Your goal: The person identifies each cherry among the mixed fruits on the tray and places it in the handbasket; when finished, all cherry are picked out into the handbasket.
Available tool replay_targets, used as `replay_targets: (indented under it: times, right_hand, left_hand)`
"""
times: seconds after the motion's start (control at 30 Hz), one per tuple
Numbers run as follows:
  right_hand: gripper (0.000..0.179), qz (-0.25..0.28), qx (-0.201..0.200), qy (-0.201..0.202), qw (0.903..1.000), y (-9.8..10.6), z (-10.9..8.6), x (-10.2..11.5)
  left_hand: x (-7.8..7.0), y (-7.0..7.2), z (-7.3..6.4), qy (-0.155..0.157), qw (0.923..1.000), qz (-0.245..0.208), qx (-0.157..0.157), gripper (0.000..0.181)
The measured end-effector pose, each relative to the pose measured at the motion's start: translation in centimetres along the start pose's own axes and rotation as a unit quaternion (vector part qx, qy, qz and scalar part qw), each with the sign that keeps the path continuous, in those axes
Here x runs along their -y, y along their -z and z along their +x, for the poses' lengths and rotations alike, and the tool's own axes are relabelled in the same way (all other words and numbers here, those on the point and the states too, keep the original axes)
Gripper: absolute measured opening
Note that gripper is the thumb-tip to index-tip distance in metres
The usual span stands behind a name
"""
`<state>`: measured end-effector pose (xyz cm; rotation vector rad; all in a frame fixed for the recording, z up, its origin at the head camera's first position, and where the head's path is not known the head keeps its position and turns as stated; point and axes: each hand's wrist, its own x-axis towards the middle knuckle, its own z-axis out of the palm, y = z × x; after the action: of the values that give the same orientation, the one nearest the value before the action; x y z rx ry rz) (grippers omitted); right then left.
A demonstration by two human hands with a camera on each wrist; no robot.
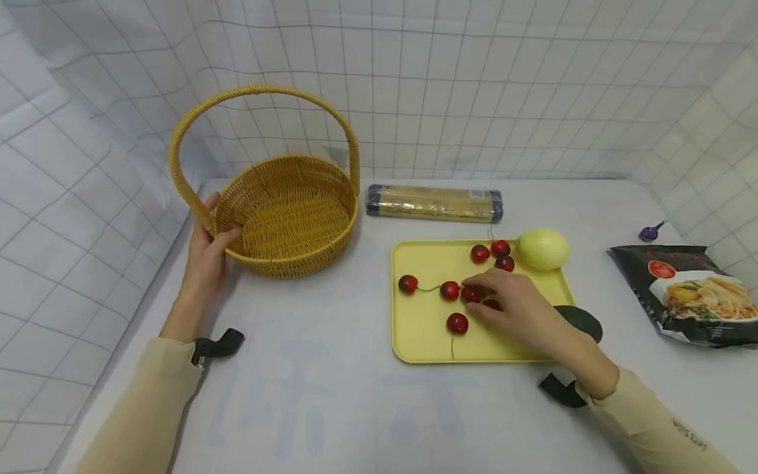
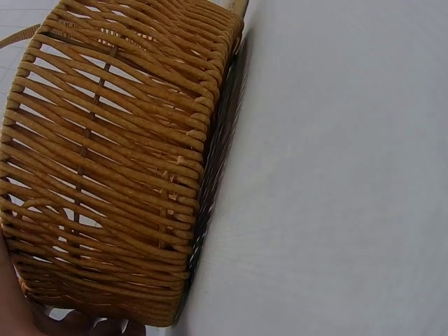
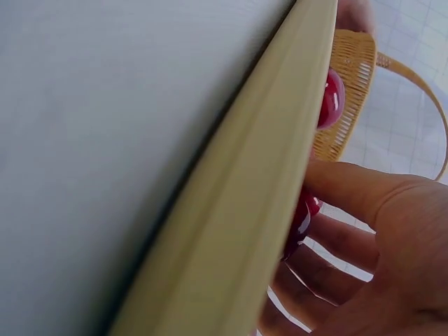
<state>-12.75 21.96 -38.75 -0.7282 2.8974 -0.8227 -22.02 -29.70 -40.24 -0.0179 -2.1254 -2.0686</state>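
My left hand (image 1: pixel 207 253) grips the left side of a yellow wicker basket (image 1: pixel 296 263), thumb over the rim by the foot of its tall handle. Woven basket wall (image 2: pixel 105 154) fills much of the left wrist view. Over a yellow tray (image 1: pixel 414 345), my right hand (image 1: pixel 521 306) pinches a dark red cherry (image 1: pixel 470 294) between thumb and fingertips. Another cherry (image 1: pixel 491 305) lies partly hidden under that hand. Around it on the tray are a cherry with a stem (image 1: pixel 457 324), one beside the fingertips (image 1: pixel 449 290), one farther left (image 1: pixel 408 284) and a group behind (image 1: pixel 480 253).
A yellow lemon (image 1: pixel 543 249) sits at the tray's back right corner, and a dark green oval item (image 1: pixel 580 322) at its right edge. Behind the tray lies a long wrapped package (image 1: pixel 435 203). At right are a black noodle packet (image 1: pixel 693 293) and a small purple item (image 1: pixel 651 231).
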Motion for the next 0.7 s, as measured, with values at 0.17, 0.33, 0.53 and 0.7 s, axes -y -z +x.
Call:
replay_targets:
  times: [0.17,0.33,0.53,0.7]
  right_hand:
    - [0.034,-0.005,0.007,-0.007,0.9999,0.4,0.3,-0.1]
    - [0.031,-0.021,0.009,-0.016,0.9996,1.1,0.0,0.0]
    - [0.033,-0.025,0.002,-0.005,0.9997,2.7,-0.6,0.4]
    - [0.033,-0.027,-0.025,0.032,0.9988,3.7,-0.7,0.4]
  left_hand:
    - [0.2,-0.3,0.0,-0.006,0.9985,-0.054,-0.008,0.075]
    - [0.2,-0.8,-0.2,0.016,0.996,-0.083,-0.027,0.075]
    - [0.3,-1.2,-0.4,0.019,0.9967,-0.074,-0.027,0.075]
    - [0.3,-1.3,-1.2,0.017,0.9956,-0.084,-0.037,0.075]
